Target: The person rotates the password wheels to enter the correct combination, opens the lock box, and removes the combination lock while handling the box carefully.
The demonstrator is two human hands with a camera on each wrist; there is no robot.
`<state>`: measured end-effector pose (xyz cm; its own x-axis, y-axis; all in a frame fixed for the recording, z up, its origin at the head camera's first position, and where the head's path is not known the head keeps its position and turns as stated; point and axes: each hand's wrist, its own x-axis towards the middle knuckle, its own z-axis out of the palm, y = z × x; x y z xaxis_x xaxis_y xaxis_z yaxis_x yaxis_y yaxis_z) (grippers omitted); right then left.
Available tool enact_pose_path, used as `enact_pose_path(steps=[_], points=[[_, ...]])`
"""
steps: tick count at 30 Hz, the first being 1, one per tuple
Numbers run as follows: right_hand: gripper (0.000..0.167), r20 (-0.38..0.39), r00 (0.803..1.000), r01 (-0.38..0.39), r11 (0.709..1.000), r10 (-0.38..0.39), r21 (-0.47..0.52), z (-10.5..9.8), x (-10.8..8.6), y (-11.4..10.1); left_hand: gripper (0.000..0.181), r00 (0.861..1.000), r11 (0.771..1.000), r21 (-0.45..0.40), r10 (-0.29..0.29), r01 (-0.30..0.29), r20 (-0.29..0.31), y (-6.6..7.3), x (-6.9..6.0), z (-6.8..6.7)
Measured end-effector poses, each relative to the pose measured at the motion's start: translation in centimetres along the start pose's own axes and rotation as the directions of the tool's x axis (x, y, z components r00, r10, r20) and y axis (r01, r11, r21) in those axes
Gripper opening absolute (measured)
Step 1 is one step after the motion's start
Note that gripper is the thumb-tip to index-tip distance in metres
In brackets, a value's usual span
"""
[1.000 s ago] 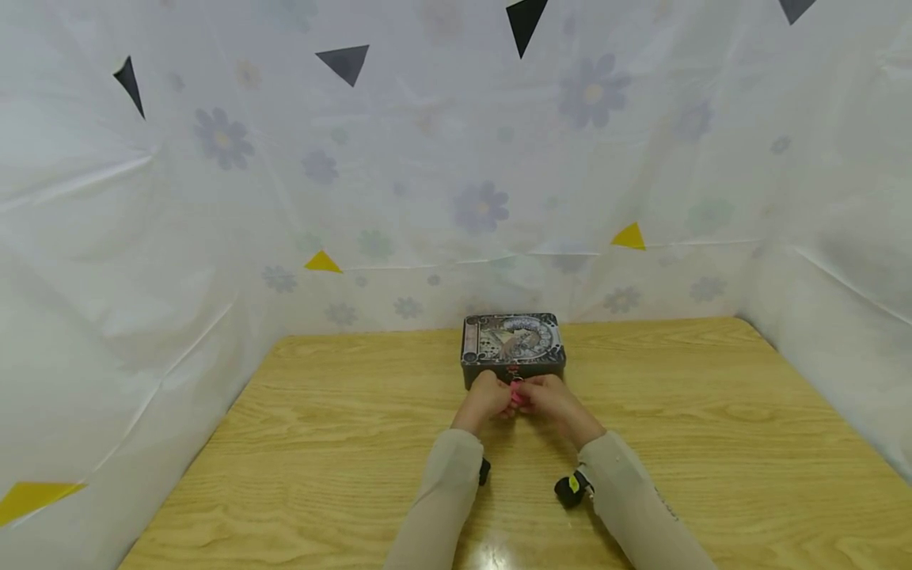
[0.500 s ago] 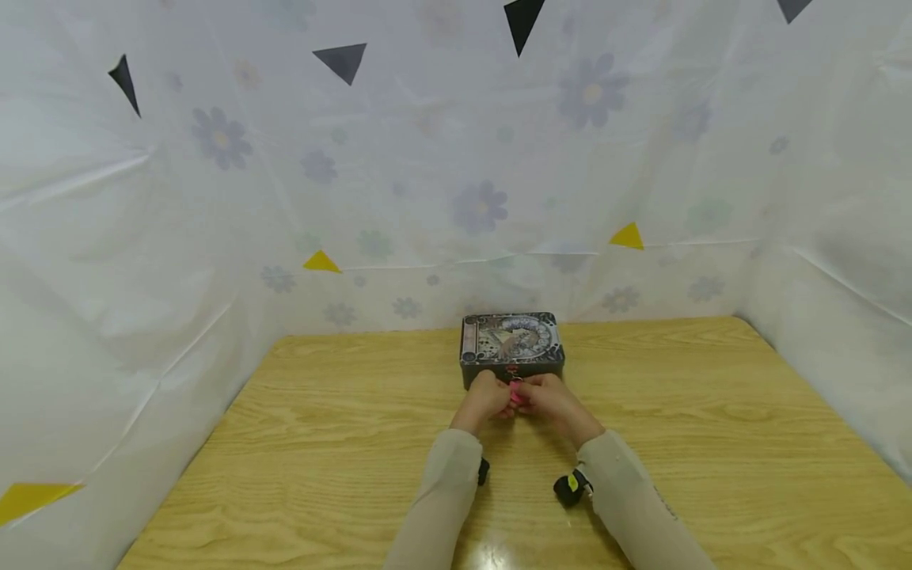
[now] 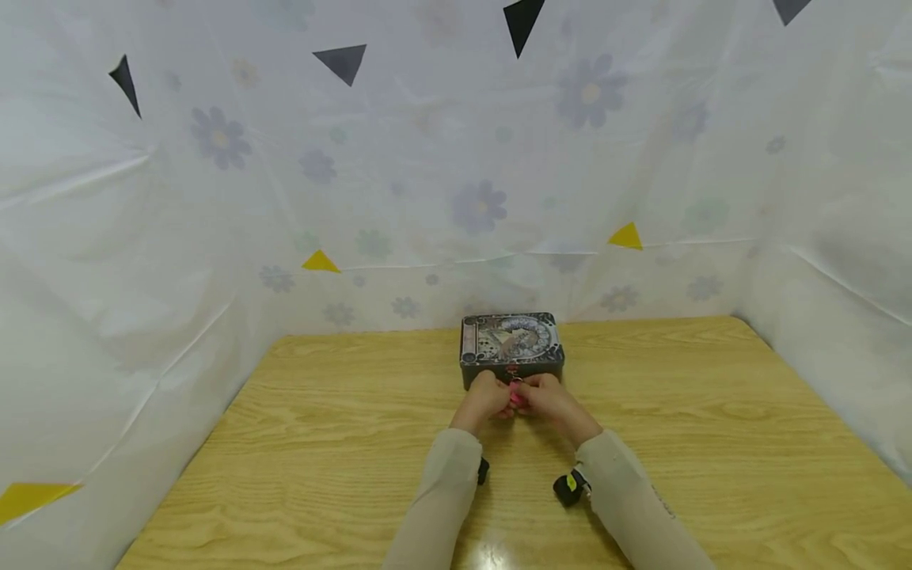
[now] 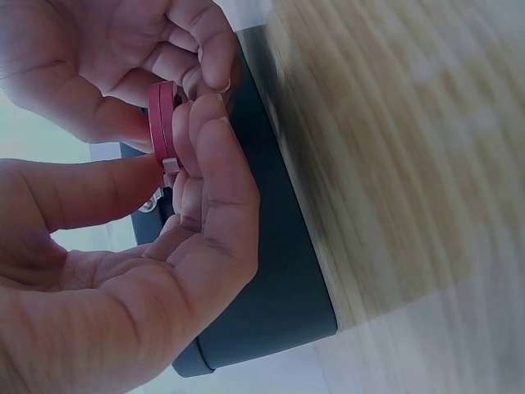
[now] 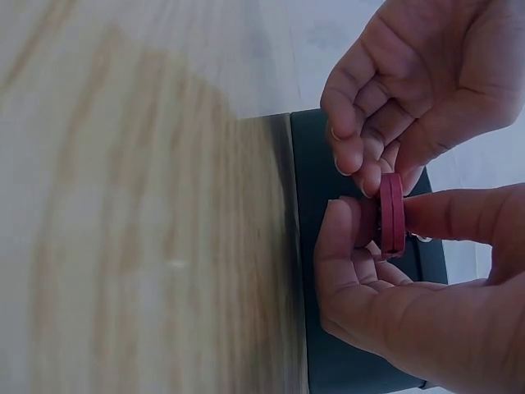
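A dark tin box (image 3: 511,340) with a patterned lid lies closed at the table's back. At its front side both hands meet around a small pink-red object (image 3: 518,393), which looks like a padlock. The left hand (image 3: 486,402) pinches it between thumb and fingers; in the left wrist view the red object (image 4: 162,123) stands edge-on by the left hand (image 4: 156,254). The right hand (image 3: 557,405) pinches its other side, seen in the right wrist view with the right hand (image 5: 410,304) around the red object (image 5: 392,215). Fingers hide part of it and the latch.
The wooden table (image 3: 342,443) spreads out on both sides of the arms. Behind it hangs a pale flowered sheet (image 3: 420,158) with black and yellow triangles. A black wrist device (image 3: 568,489) sits at the right sleeve.
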<state>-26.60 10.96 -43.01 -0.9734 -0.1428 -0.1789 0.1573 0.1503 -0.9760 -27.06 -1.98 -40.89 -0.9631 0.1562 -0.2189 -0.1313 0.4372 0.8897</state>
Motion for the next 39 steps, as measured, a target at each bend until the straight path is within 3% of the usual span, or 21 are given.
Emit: enact_pose_path(steps=[12,26,39], points=[[0.032,0.092,0.996,0.004,0.992,-0.016,0.129,-1.3,0.1,0.5,0.013,1.000,1.000,0.002,-0.001,0.001,-0.027,-0.1,0.1,0.0],[0.033,0.132,0.991,-0.027,0.994,0.012,0.107,-1.4,0.0,0.2,0.015,1.000,1.000,0.005,0.009,-0.008,-0.020,-0.2,0.1,0.0],[0.033,0.127,0.992,0.015,0.997,-0.025,0.079,-1.4,0.2,0.3,0.015,1.000,1.000,0.001,0.009,-0.009,-0.023,-0.3,0.2,-0.1]])
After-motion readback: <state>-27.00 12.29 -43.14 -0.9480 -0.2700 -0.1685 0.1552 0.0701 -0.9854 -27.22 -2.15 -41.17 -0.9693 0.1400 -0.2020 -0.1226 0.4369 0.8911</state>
